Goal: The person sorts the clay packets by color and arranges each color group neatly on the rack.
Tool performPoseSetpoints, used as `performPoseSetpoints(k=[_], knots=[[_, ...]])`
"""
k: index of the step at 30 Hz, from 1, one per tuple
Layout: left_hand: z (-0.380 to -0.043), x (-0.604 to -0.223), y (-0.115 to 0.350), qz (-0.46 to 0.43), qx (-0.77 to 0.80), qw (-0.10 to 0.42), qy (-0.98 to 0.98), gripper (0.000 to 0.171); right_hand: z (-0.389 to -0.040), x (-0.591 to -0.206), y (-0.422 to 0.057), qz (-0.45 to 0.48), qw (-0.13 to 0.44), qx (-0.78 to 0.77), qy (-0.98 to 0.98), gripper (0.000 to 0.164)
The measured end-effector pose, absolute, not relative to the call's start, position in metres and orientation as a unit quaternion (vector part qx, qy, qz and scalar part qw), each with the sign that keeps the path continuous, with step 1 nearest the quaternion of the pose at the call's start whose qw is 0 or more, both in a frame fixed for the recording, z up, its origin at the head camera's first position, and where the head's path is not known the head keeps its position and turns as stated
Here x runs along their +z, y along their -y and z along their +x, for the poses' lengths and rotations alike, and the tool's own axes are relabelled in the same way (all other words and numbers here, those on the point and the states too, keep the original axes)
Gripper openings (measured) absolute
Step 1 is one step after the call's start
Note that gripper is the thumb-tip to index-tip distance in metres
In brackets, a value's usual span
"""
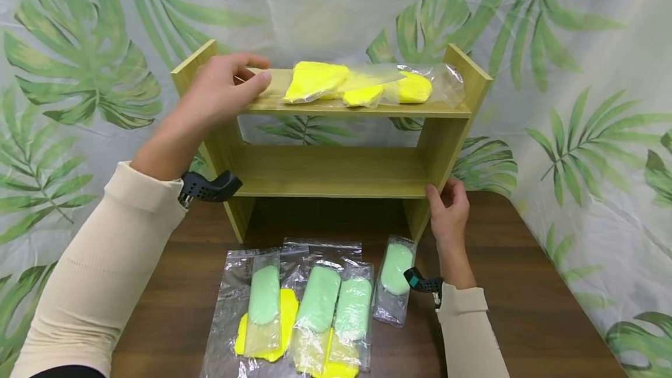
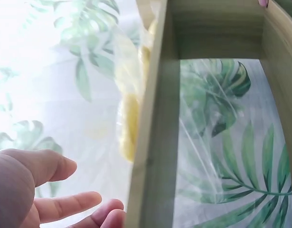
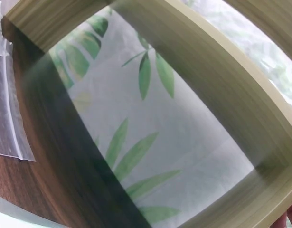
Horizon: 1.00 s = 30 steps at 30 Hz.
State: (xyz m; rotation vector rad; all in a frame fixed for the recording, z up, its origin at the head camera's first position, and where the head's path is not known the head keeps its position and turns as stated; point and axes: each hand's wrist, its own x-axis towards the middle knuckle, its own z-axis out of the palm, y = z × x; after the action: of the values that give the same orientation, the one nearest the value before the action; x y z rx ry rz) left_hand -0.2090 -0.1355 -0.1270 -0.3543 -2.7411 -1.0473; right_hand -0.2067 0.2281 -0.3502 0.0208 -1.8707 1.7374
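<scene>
A small wooden shelf rack (image 1: pixel 336 171) stands on the table. Over the left end of its top board is my left hand (image 1: pixel 226 83), fingers loosely bent with nothing between them; the left wrist view shows its fingertips (image 2: pixel 91 199) beside the board's edge. To the right of that hand, flat yellow pieces (image 1: pixel 317 79) in clear plastic bags lie along the top board. Lower down, my right hand (image 1: pixel 450 214) grips the rack's right side panel, thumb at the front edge and fingers on the outer side. Only some fingers show at the corner of the right wrist view.
In front of the rack, several clear bags with pale green oblong pieces (image 1: pixel 317 299) lie over larger bags holding yellow pieces (image 1: pixel 287 314). One more green piece (image 1: pixel 396 267) in its bag lies near the right panel. A leaf-patterned cloth (image 1: pixel 593 45) hangs behind the dark wooden table (image 1: pixel 525 308).
</scene>
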Motion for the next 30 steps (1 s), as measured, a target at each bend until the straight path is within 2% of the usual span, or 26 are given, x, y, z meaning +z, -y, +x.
performPoseSetpoints(k=[6, 13, 25, 30], knots=[[-0.175, -0.133, 0.148, -0.145, -0.392, 0.125, 0.9, 0.045, -0.21, -0.353, -0.233, 0.009, 0.3, 0.655, 0.693, 0.021], [-0.138, -0.151, 0.165, -0.168, -0.419, 0.147, 0.88, 0.04, -0.223, -0.373, -0.243, 0.004, 0.306, 0.661, 0.685, 0.023], [-0.093, -0.203, 0.19, -0.183, -0.445, 0.151, 0.863, 0.032, -0.215, -0.368, -0.246, 0.002, 0.317, 0.658, 0.683, 0.021], [-0.083, -0.233, 0.2, -0.178, -0.485, 0.122, 0.848, 0.03, -0.202, -0.351, -0.241, 0.003, 0.307, 0.656, 0.689, 0.019]])
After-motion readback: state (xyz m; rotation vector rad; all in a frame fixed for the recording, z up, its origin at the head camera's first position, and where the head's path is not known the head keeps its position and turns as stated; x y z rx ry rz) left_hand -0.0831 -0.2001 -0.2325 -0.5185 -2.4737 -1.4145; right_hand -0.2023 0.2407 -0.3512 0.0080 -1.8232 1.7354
